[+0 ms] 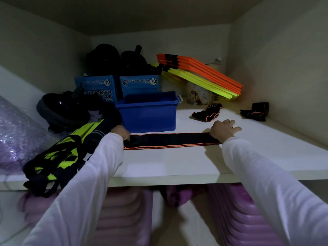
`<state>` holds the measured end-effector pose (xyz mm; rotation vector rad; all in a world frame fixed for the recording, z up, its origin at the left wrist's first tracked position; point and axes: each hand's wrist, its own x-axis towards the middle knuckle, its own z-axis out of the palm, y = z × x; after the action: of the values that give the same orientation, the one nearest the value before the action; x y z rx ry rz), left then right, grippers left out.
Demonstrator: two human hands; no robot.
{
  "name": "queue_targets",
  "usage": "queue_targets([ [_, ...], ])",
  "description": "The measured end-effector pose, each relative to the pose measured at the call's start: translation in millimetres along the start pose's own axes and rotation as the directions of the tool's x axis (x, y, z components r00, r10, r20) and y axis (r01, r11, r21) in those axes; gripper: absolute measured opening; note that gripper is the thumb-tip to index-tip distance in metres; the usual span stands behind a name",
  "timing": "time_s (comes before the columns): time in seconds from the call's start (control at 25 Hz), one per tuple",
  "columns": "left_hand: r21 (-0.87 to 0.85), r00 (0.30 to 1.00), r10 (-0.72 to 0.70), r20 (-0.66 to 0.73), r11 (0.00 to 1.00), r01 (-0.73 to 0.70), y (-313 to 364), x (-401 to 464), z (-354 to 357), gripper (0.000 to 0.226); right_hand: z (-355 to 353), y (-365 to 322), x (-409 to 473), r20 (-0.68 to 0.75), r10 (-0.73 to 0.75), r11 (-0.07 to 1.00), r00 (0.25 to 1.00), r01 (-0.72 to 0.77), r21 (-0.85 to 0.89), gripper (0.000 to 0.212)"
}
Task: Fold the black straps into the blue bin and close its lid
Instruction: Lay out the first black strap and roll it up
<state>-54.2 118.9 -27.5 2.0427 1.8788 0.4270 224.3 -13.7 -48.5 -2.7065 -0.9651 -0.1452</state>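
Right now a long black strap [170,140] with orange edging lies flat along the white shelf [177,167], stretched left to right just in front of the blue bin [147,115]. The left hand [122,133] holds the strap's left end, fingers curled down onto it; how tightly cannot be told. The right hand [224,129] presses on the right end with fingers mostly straight and spread over the shelf. The bin stands open, with no lid on it, and its inside is hidden by the near wall. Two more black straps lie bunched farther right: one [206,112] near the bin, another [255,110] by the right wall. Behind the bin stand two blue boxes [140,84], and orange and yellow slats [200,75] lean at the far right. A yellow-and-black bundle [58,155] lies at the near left edge.
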Motion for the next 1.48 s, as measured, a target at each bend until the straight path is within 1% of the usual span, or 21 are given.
queue_targets([
  [0.04,0.035,1.000,0.026,0.012,0.999,-0.026,0,-2,-1,0.046,-1,0,-3,-0.016,-0.024,0.999,1.000,0.023,-0.038,0.032],
  [0.12,0.068,0.995,0.080,0.053,0.994,-0.084,1,-3,0,0.038,-4,-1,-9,-0.082,-0.130,0.983,0.988,0.118,-0.144,0.040],
  [0.16,0.075,0.993,0.088,0.080,0.993,-0.094,1,-2,1,0.030,-7,-3,-11,-0.115,-0.196,0.968,0.974,0.174,-0.179,0.043],
  [0.2,0.058,0.991,0.088,0.105,0.994,-0.095,3,-5,1,0.016,-9,-5,-13,-0.130,-0.254,0.956,0.959,0.228,-0.187,0.044],
  [0.24,0.021,0.988,0.086,0.130,0.996,-0.089,6,-10,0,0.006,-11,-9,-15,-0.119,-0.301,0.944,0.946,0.279,-0.173,0.044],
  [0.28,-0.020,0.984,0.068,0.163,0.998,-0.066,11,-14,1,0.015,-13,-12,-19,-0.084,-0.330,0.938,0.940,0.317,-0.139,0.043],
  [0.32,-0.064,0.978,0.059,0.202,0.997,-0.047,17,-18,3,0.020,-12,-15,-21,-0.034,-0.344,0.937,0.938,0.340,-0.081,0.040],
  [0.4,-0.172,0.962,0.071,0.264,0.985,-0.025,31,-26,11,0.018,-12,-19,-21,0.087,-0.367,0.930,0.926,0.364,0.047,0.031],
  [0.44,-0.222,0.958,0.080,0.276,0.975,-0.017,39,-30,15,0.016,-11,-18,-22,0.144,-0.381,0.925,0.914,0.372,0.081,0.028],
  [0.52,-0.303,0.941,0.126,0.315,0.953,-0.026,55,-44,25,0.010,-12,-9,-24,0.213,-0.374,0.927,0.903,0.361,0.096,0.034],
  [0.56,-0.360,0.926,0.148,0.347,0.933,-0.014,62,-48,31,0.018,-14,-1,-27,0.237,-0.363,0.932,0.901,0.348,0.104,0.037],
  [0.68,-0.505,0.878,0.243,0.413,0.863,-0.001,81,-65,47,0.056,-25,26,-40,0.259,-0.356,0.931,0.898,0.316,0.185,0.046],
  [0.72,-0.529,0.872,0.266,0.411,0.849,-0.010,88,-71,52,0.065,-29,33,-48,0.262,-0.356,0.926,0.897,0.301,0.228,0.045],
  [0.76,-0.545,0.868,0.287,0.406,0.838,-0.023,93,-75,56,0.067,-32,38,-55,0.259,-0.364,0.919,0.895,0.299,0.258,0.044],
  [0.84,-0.560,0.857,0.323,0.401,0.827,-0.049,101,-82,60,0.060,-34,44,-66,0.238,-0.347,0.910,0.907,0.264,0.321,0.042],
  [0.92,-0.569,0.830,0.361,0.425,0.820,-0.065,107,-80,63,0.053,-35,44,-77,0.201,-0.305,0.892,0.931,0.205,0.402,0.043],
  [1.04,-0.541,0.807,0.389,0.445,0.835,-0.104,111,-79,63,0.049,-34,38,-90,0.203,-0.271,0.859,0.941,0.142,0.492,0.042],
  [1.16,-0.502,0.777,0.434,0.456,0.846,-0.178,111,-79,62,0.043,-36,29,-104,0.197,-0.268,0.849,0.943,0.135,0.510,0.039],
  [1.32,-0.459,0.746,0.497,0.443,0.841,-0.288,111,-75,63,0.031,-33,22,-116,0.185,-0.200,0.885,0.962,0.096,0.455,0.033],
  [1.4,-0.511,0.733,0.519,0.440,0.816,-0.271,112,-73,65,0.030,-27,24,-119,0.147,-0.152,0.880,0.977,0.066,0.471,0.030],
  [1.48,-0.595,0.706,0.529,0.472,0.781,-0.188,112,-74,68,0.026,-23,25,-124,0.053,-0.146,0.868,0.988,0.102,0.485,0.027],
])
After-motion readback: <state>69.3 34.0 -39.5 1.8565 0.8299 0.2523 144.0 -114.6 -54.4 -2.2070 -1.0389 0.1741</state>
